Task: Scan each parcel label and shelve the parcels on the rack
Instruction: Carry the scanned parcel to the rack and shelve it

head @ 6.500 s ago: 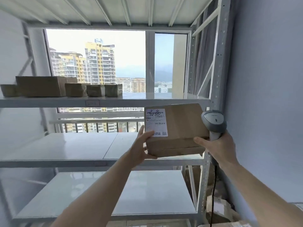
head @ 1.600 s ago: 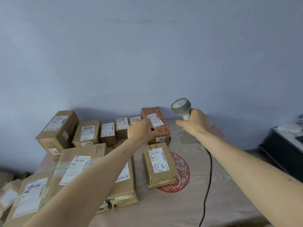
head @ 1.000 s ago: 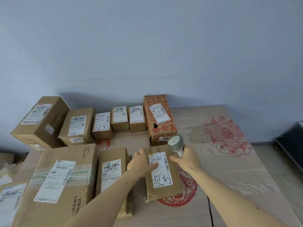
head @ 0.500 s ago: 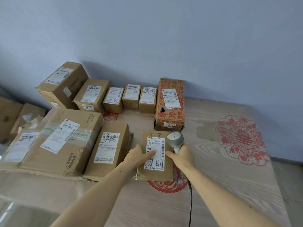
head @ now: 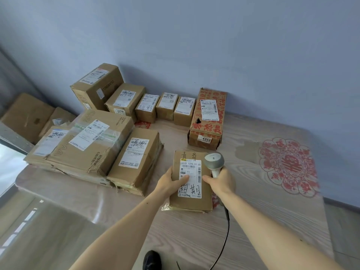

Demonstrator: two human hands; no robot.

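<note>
A flat brown parcel (head: 191,201) with a white label (head: 191,172) lies on the wooden table (head: 263,211), near its middle. My left hand (head: 171,182) grips the parcel's left edge, thumb on the label. My right hand (head: 222,181) grips the grey barcode scanner (head: 213,162) at the parcel's right edge, and its thumb touches the label. The scanner's cable (head: 225,236) runs down toward me. Several more labelled parcels (head: 138,158) lie to the left and along the wall. The rack is out of view.
A red-printed carton (head: 209,119) marked 4068 stands behind the held parcel. A large taped box (head: 91,141) sits at the left. Red paper-cut patterns (head: 288,166) mark the table's right side. More boxes (head: 25,117) lie on the floor at far left.
I turned from the rack to the table. Both hands came down onto the flat parcel; in the last half second my view shifted and both hands kept their hold.
</note>
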